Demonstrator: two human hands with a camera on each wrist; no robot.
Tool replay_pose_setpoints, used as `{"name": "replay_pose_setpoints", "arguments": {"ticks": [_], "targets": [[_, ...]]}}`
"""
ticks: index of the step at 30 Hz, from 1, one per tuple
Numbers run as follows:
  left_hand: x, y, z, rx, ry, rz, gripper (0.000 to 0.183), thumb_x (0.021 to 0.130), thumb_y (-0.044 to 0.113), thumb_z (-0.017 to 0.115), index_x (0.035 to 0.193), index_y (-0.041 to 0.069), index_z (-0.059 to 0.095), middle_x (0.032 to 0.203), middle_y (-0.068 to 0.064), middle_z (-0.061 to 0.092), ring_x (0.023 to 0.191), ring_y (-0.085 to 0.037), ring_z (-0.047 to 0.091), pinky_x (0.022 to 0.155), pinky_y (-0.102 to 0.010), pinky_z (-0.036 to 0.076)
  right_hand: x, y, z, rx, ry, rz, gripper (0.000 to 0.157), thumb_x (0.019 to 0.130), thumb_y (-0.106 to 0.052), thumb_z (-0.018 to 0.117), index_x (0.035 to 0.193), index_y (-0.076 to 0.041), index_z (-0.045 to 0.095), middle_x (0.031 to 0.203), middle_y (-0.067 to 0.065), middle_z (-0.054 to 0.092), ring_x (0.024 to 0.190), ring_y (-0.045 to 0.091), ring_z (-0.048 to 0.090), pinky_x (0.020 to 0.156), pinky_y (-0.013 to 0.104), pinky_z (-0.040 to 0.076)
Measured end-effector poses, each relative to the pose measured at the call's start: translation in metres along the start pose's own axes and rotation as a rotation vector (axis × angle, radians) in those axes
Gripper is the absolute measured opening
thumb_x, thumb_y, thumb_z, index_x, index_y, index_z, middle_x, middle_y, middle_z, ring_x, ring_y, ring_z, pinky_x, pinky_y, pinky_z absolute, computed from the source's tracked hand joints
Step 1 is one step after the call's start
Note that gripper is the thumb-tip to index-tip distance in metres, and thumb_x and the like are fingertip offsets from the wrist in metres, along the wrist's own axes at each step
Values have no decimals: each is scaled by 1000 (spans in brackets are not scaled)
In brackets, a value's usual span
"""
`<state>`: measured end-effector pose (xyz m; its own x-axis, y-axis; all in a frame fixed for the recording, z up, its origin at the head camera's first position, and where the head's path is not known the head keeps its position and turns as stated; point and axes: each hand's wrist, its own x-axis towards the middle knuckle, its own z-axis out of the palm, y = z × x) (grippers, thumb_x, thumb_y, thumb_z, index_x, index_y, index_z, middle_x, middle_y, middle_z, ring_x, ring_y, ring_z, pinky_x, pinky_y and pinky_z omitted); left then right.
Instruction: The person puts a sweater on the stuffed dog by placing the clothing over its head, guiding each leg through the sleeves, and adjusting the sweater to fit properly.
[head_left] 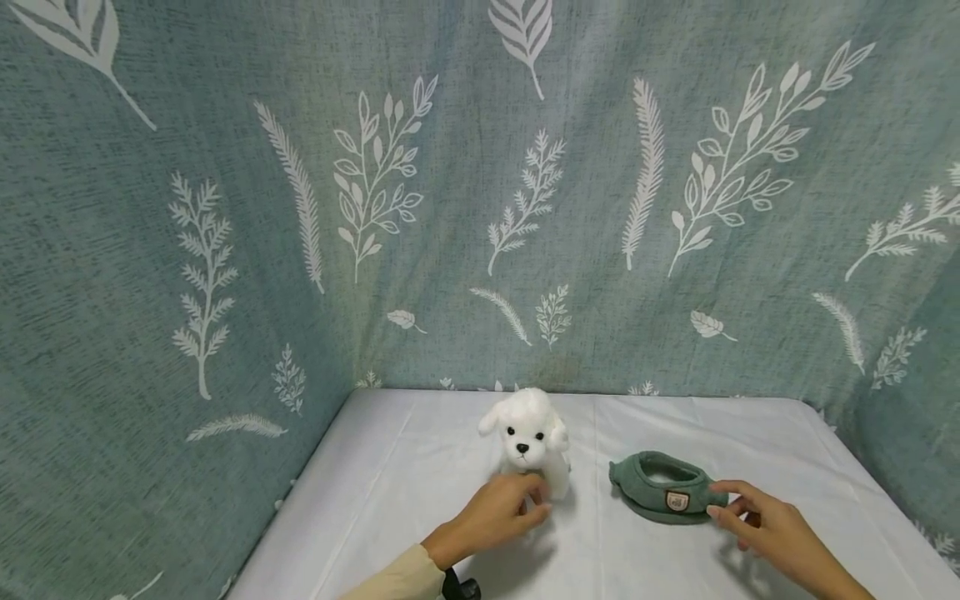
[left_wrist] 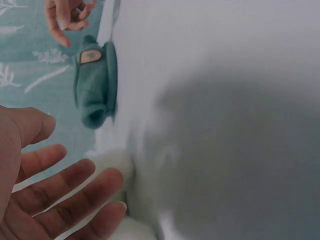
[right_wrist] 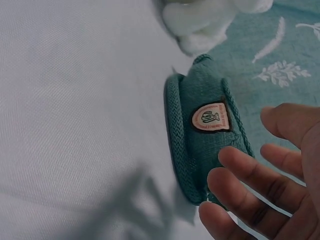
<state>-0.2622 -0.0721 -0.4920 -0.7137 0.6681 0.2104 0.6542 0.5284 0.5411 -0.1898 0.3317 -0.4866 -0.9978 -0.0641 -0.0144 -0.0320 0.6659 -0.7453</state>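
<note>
A white plush dog [head_left: 527,429] stands upright near the middle of the table, facing me. My left hand [head_left: 498,510] is in front of its legs, fingers loosely bent and thumb apart, holding nothing; whether it touches the fur I cannot tell. To the dog's right lies a small green knitted garment [head_left: 651,493] with a wide opening on top and a tan patch [right_wrist: 211,117] on its side. At the garment's right end is my right hand [head_left: 772,527], its fingers spread and relaxed. The left wrist view shows a small gap between those fingertips and the garment [left_wrist: 92,82].
A white cloth [head_left: 420,450] covers the table. Blue-green curtains [head_left: 450,333] with white leaf prints hang behind it and along both sides. A black strap device [head_left: 460,586] sits at my left wrist, beside a cream sleeve [head_left: 405,577].
</note>
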Motion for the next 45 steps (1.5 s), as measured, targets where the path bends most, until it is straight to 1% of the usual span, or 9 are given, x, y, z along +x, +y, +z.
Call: {"name": "replay_pose_setpoints", "arguments": {"ticks": [6, 12, 16, 20, 27, 33, 36, 39, 45], "targets": [[13, 10, 9, 9, -13, 27, 20, 103, 28, 65, 114, 13, 72, 96, 11, 70, 65, 7, 55, 60, -14, 48, 2, 1, 2, 4, 6, -29, 49, 101, -34, 68, 136, -2, 59, 91, 5, 68, 61, 16, 61, 54, 32, 54], [34, 19, 16, 5, -21, 47, 24, 105, 29, 62, 119, 12, 71, 97, 10, 70, 66, 8, 56, 62, -14, 48, 4, 0, 1, 25, 10, -33, 50, 101, -35, 68, 137, -2, 58, 92, 6, 70, 62, 17, 62, 54, 32, 54], [46, 25, 20, 36, -12, 81, 25, 106, 32, 60, 119, 13, 71, 96, 10, 70, 65, 10, 55, 61, -12, 46, 5, -1, 1, 32, 10, -28, 50, 101, -36, 68, 138, -3, 58, 93, 6, 70, 64, 18, 62, 55, 33, 54], [57, 32, 25, 67, -11, 98, 28, 106, 36, 58, 121, 15, 70, 97, 12, 70, 65, 10, 53, 61, -11, 44, 9, 0, 1, 29, 12, -39, 49, 101, -36, 67, 137, -3, 58, 93, 6, 71, 64, 18, 63, 55, 33, 54], [75, 43, 35, 90, -14, 134, 26, 106, 33, 59, 122, 14, 68, 95, 10, 71, 66, 8, 53, 61, -11, 43, 12, 1, 2, 32, 4, -53, 48, 101, -34, 68, 137, -5, 58, 90, 7, 70, 63, 18, 63, 54, 34, 55], [87, 48, 43, 82, -34, 125, 28, 108, 36, 56, 124, 16, 67, 96, 10, 72, 64, 9, 54, 59, -11, 44, 14, 3, 3, 41, -8, -45, 49, 101, -35, 68, 138, -6, 57, 90, 7, 69, 62, 20, 63, 54, 34, 55], [92, 48, 47, 80, -32, 114, 28, 107, 37, 56, 125, 18, 67, 95, 10, 71, 64, 9, 53, 59, -11, 44, 16, 4, 4, 41, -11, -43, 51, 100, -37, 68, 140, -7, 56, 91, 6, 70, 63, 20, 63, 54, 34, 54], [97, 47, 51, 77, -33, 103, 28, 107, 37, 56, 126, 19, 66, 95, 11, 71, 63, 9, 53, 59, -11, 44, 18, 4, 4, 54, -19, -55, 52, 101, -37, 67, 141, -7, 55, 92, 7, 70, 63, 21, 63, 55, 35, 54], [105, 46, 58, 36, -63, 62, 27, 107, 37, 58, 128, 22, 65, 92, 13, 70, 66, 9, 55, 60, -12, 45, 21, 4, 4, 86, -62, -105, 52, 102, -32, 66, 144, -4, 52, 93, 9, 70, 64, 22, 62, 54, 36, 54]]}}
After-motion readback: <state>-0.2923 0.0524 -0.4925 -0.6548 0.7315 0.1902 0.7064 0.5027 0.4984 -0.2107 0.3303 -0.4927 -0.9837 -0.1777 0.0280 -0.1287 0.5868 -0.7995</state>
